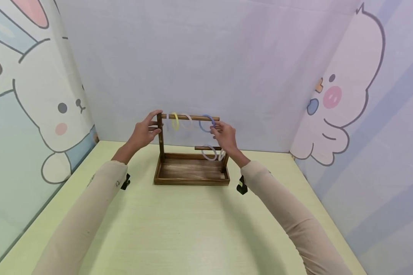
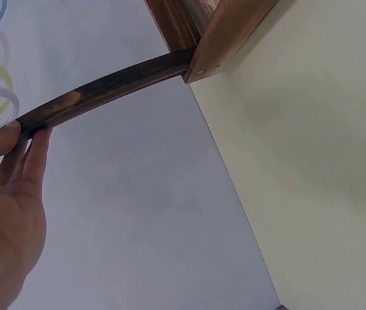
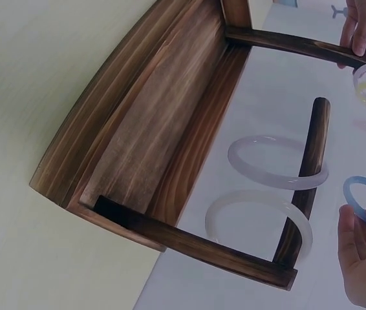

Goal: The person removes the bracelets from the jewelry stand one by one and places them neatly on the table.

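Observation:
A dark wooden bangle rack stands toward the back of the table. My left hand holds its left post near the top, thumb on one side and fingers on the other in the left wrist view. My right hand pinches a blue bangle at the free right end of the upper bar. Left of it on that bar hang a pale pinkish bangle, a yellow bangle and a lavender one. A lavender-grey bangle and a whitish bangle hang on the lower bar.
The rack's base is a shallow tray with raised edges. A short right post carries the lower bar. Around the pale table are a back curtain and side walls printed with cartoon animals.

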A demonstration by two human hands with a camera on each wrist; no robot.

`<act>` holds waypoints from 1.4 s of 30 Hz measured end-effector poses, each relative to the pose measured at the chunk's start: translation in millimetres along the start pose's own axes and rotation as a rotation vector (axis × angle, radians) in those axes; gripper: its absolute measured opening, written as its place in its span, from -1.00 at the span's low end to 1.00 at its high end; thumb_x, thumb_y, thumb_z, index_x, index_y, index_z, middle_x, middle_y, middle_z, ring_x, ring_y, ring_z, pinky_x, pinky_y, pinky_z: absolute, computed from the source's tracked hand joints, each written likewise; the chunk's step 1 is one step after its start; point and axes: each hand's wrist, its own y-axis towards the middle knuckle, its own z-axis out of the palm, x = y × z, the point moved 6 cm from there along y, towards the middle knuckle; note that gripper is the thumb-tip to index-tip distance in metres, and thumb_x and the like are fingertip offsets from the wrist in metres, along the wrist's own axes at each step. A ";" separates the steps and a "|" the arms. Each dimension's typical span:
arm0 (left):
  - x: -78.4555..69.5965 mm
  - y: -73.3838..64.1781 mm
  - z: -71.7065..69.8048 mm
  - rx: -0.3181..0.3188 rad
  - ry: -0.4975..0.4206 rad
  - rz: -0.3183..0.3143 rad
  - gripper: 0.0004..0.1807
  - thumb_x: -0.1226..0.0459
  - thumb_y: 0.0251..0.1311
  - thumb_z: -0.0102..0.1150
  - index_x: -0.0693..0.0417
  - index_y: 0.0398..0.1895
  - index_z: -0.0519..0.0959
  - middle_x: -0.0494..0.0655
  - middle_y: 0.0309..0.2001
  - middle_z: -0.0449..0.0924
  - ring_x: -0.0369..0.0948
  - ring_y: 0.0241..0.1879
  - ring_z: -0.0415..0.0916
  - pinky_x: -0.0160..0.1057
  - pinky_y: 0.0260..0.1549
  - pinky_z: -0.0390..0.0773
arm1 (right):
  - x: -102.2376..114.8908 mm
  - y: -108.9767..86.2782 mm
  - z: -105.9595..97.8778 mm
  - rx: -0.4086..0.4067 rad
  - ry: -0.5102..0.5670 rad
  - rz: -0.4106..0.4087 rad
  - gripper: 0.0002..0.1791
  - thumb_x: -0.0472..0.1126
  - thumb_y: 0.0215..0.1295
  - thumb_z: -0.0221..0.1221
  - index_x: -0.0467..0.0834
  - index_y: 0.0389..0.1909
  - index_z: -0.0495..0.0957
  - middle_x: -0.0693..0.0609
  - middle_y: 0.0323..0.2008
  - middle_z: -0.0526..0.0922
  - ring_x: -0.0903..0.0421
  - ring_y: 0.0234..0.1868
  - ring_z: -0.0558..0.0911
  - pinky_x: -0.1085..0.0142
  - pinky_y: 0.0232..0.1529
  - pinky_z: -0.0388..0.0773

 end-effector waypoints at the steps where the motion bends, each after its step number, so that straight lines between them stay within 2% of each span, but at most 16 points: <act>1: 0.1 0.0 -0.2 -0.002 0.000 -0.001 -0.15 0.54 0.41 0.18 -0.26 0.62 0.15 0.32 0.23 0.60 0.23 0.22 0.59 0.18 0.08 0.69 | -0.2 -0.3 -1.2 0.000 0.002 0.001 -0.73 -0.36 0.46 0.27 -0.39 0.09 0.66 -0.29 -0.09 0.78 -0.15 -0.15 0.81 0.29 -0.25 0.80; 4: -0.6 -0.3 -1.0 -0.005 0.002 0.002 -0.13 0.54 0.39 0.19 -0.30 0.62 0.15 0.32 0.21 0.61 0.23 0.20 0.60 0.18 0.06 0.69 | -1.2 -0.7 -3.9 0.004 0.000 -0.002 -0.73 -0.36 0.46 0.26 -0.39 0.10 0.66 -0.28 -0.09 0.78 -0.14 -0.15 0.81 0.28 -0.26 0.80; 9: -0.1 -0.1 -1.5 -0.009 0.010 0.001 -0.13 0.53 0.39 0.21 -0.27 0.62 0.16 0.33 0.19 0.62 0.25 0.16 0.62 0.20 0.04 0.70 | -5.2 0.4 -8.6 0.004 -0.001 0.002 -0.73 -0.37 0.47 0.25 -0.40 0.11 0.65 -0.28 -0.08 0.78 -0.13 -0.15 0.82 0.30 -0.27 0.79; 15: 1.4 -0.6 -1.7 -0.003 0.004 -0.012 -0.13 0.53 0.40 0.20 -0.34 0.62 0.15 0.32 0.20 0.62 0.23 0.18 0.62 0.18 0.07 0.69 | -7.8 0.4 -12.6 0.000 0.000 0.007 -0.72 -0.37 0.47 0.25 -0.39 0.11 0.66 -0.28 -0.08 0.78 -0.14 -0.15 0.81 0.32 -0.27 0.79; 22: 1.7 -2.3 -2.1 0.006 0.001 -0.020 -0.13 0.53 0.42 0.17 -0.31 0.63 0.13 0.37 0.22 0.59 0.28 0.19 0.59 0.22 0.07 0.67 | -8.4 -1.7 -17.9 -0.006 0.009 0.035 -0.72 -0.37 0.47 0.24 -0.39 0.11 0.65 -0.29 -0.06 0.77 -0.16 -0.14 0.81 0.30 -0.27 0.79; 29: 1.4 -2.0 -2.5 0.006 0.005 -0.037 -0.14 0.52 0.42 0.18 -0.33 0.62 0.14 0.34 0.22 0.60 0.25 0.19 0.60 0.19 0.09 0.67 | -11.6 -2.2 -25.3 -0.013 0.001 0.037 -0.71 -0.38 0.49 0.22 -0.40 0.14 0.63 -0.29 -0.05 0.77 -0.15 -0.13 0.81 0.27 -0.24 0.80; 42: -1.8 0.5 -1.1 0.004 -0.007 -0.019 -0.14 0.54 0.40 0.19 -0.28 0.62 0.16 0.36 0.22 0.60 0.26 0.18 0.60 0.20 0.08 0.67 | -21.4 -1.1 -40.4 -0.026 -0.020 0.047 -0.66 -0.36 0.49 0.22 -0.39 0.21 0.60 -0.29 -0.03 0.76 -0.15 -0.11 0.80 0.26 -0.21 0.80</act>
